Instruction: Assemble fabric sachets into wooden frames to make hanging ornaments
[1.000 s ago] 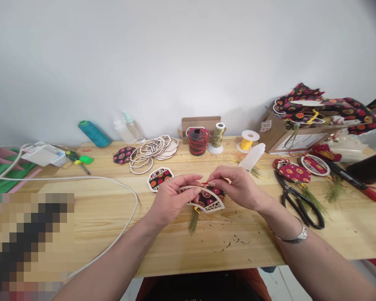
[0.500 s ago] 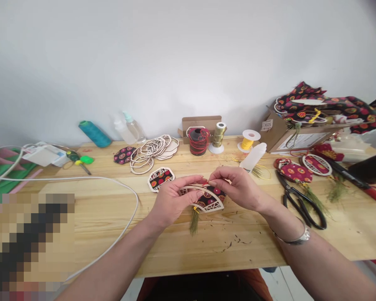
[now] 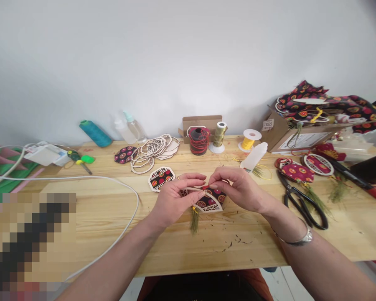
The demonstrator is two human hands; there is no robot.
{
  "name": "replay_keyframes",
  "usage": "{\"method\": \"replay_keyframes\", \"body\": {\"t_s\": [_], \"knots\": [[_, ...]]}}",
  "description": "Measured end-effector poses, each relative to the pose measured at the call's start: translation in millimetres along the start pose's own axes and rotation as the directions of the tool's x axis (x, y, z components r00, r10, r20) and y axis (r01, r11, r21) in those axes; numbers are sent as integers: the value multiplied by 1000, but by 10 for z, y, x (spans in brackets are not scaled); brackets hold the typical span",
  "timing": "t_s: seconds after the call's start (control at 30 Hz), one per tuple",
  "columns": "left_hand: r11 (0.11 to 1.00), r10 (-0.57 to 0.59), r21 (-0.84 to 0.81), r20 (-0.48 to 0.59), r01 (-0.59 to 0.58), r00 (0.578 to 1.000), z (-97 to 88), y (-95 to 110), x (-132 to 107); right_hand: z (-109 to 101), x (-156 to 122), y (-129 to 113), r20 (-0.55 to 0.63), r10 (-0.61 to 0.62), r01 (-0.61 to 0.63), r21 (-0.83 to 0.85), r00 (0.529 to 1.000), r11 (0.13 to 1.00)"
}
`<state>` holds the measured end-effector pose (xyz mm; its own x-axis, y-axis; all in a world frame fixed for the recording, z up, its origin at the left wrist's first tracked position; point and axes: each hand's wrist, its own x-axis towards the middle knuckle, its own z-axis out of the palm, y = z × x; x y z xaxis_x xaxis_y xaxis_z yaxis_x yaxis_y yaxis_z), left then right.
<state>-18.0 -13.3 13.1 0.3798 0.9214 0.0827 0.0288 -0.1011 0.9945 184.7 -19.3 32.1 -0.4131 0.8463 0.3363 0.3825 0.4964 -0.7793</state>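
A fan-shaped wooden ornament with dark patterned fabric and a green tassel is held just above the wooden table. My left hand is closed on its left end, thumb and fingers pinching the frame. My right hand pinches a red cord at the ornament's top edge. Both hands meet over the middle of the table.
A white cable loops at left. Another ornament, wooden frames, spools of red, gold and yellow cord, a glue bottle, black scissors, finished ornaments and a box of fabric surround them.
My hands have tilted the ornament slightly and drawn closer together; the right fingers have shifted along the red cord at its top.
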Motion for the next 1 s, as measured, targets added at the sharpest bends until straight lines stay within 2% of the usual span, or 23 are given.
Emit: {"method": "replay_keyframes", "body": {"t_s": [0.27, 0.43, 1.0], "knots": [[994, 38, 104, 40, -42, 998, -23, 6, -1, 4, -15, -9, 17, -13, 13, 1, 1000, 1000], [993, 39, 113, 38, -43, 999, -36, 2, -12, -2, -12, -17, 11, -35, 35, -11, 999, 999], [1000, 24, 16, 3, -24, 1000, -7, 2, -6, -6, -16, 3, 34, -49, 51, -31, 998, 998]]}}
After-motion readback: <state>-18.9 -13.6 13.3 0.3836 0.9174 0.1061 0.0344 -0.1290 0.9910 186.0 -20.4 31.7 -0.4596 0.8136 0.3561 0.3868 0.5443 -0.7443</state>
